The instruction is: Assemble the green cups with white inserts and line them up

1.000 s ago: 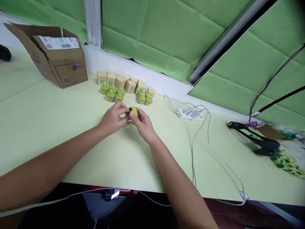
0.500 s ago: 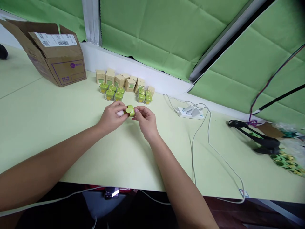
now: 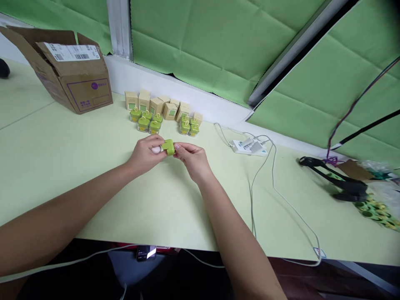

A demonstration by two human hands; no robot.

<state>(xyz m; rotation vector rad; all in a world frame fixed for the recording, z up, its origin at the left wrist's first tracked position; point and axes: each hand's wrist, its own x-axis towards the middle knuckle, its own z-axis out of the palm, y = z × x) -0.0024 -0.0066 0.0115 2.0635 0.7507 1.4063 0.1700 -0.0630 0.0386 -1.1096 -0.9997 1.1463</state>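
Above the table, my left hand (image 3: 145, 153) is closed around a green lid-like piece (image 3: 169, 147) with slits in its side. A pale pinkish-white rounded object (image 3: 156, 149) shows in the same grip, mostly covered by the fingers. My right hand (image 3: 192, 158) pinches at the right edge of the green piece, thumb and forefinger together; its fingertips hide whatever detail is there. Just beyond my hands stand several small clear containers with green lids and loops (image 3: 143, 123). A second cluster of them (image 3: 185, 126) sits to the right.
Small kraft boxes (image 3: 155, 106) line the wall behind the containers. An open cardboard carton (image 3: 89, 91) stands far left. To the right lie a power strip (image 3: 249, 147) with white cables (image 3: 275, 179), a black clamp-like object (image 3: 346, 185) and green-yellow pieces (image 3: 375, 212). A phone (image 3: 146, 252) shows below the table edge.
The green piece has turned slightly and shifted a little left and down, so its slits show differently. Both hands keep close together, the right wrist slightly raised outward.
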